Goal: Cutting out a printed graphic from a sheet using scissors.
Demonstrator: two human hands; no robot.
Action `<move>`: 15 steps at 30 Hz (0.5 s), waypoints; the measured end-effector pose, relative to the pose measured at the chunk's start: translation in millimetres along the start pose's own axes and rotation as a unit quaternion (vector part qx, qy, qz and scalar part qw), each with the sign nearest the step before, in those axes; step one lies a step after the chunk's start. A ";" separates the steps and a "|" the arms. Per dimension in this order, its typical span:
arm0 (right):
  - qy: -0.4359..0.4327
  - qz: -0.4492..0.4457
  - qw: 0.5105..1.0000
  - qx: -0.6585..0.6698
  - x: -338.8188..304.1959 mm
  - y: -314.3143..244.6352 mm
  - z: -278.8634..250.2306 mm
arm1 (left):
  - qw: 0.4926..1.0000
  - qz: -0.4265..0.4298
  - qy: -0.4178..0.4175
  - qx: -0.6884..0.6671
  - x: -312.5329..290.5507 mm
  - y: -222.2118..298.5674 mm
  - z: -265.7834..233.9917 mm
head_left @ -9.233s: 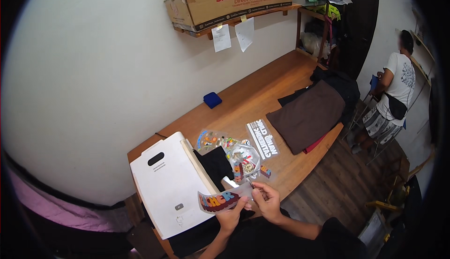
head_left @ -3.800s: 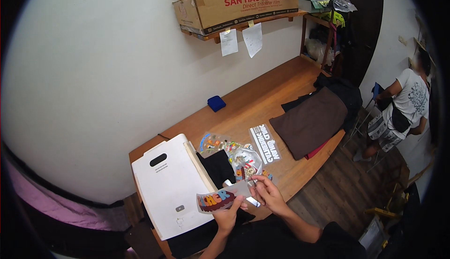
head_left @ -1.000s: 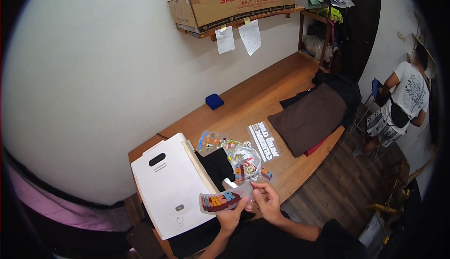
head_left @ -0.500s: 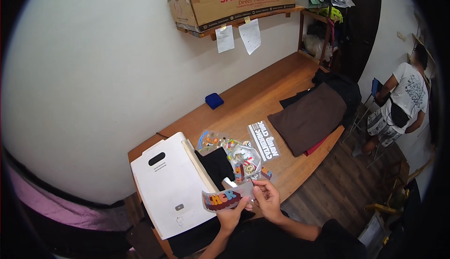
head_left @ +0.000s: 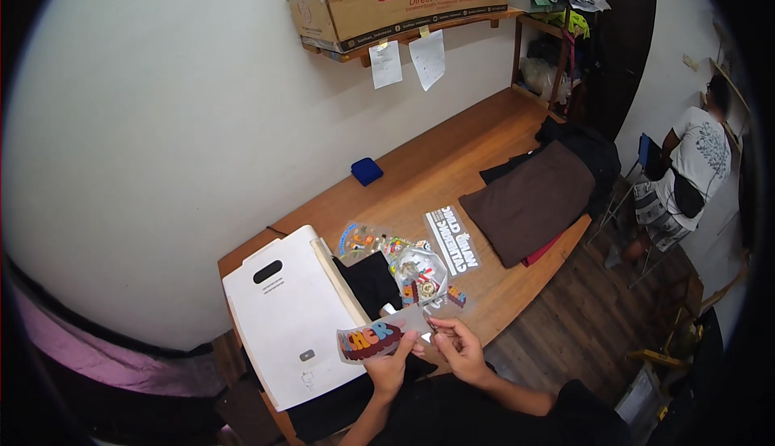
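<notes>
My left hand [head_left: 393, 363] pinches a clear transfer film sheet [head_left: 412, 319] near its lower edge. Colourful block lettering on a maroon backing covers the film's left part. At the sheet's right end is my right hand [head_left: 462, 353], its thumb and fingers closed together; something small and dark shows at the fingertips, too small to name. Just beyond both hands, a clear plastic-wrapped bundle [head_left: 421, 272] rests on more printed film pieces [head_left: 367, 242]. Beside it lies folded black cloth [head_left: 373, 280], next to a white heat press [head_left: 295, 317] on the left.
A film sheet with white lettering [head_left: 452, 240] lies on the wooden table [head_left: 420, 171], near a brown folded garment [head_left: 533, 204] and black cloth. A blue folded cloth [head_left: 366, 171] sits by the wall. Cardboard box [head_left: 404, 10] on a shelf above. Another person [head_left: 686, 171] stands at right.
The film has shifted slightly left with my left hand. My right hand's fingers have opened up a little at the film's end. The other person has turned slightly.
</notes>
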State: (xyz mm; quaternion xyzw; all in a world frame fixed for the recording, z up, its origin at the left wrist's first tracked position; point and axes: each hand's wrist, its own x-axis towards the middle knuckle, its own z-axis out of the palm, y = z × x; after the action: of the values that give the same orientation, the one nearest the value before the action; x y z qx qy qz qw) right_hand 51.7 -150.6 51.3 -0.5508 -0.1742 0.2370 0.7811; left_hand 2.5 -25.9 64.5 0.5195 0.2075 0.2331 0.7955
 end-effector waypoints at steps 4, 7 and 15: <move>-0.007 -0.015 1.000 -0.016 -1.5 0.4 2.7 | 1.000 0.005 -0.001 -0.003 -0.7 -2.5 0.5; -0.006 -0.045 0.998 -0.039 -0.8 -3.6 6.2 | 1.000 0.008 -0.002 -0.006 -1.6 -3.7 0.5; 0.004 -0.057 0.998 -0.033 -2.1 -4.5 9.9 | 1.000 0.019 0.009 -0.015 -3.5 -3.7 1.3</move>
State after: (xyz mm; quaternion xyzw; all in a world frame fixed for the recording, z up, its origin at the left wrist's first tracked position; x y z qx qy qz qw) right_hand 45.5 -145.4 58.9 -0.5663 -0.2100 0.1842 0.7754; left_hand 1.0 -30.2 61.8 0.5094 0.2014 0.2560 0.7965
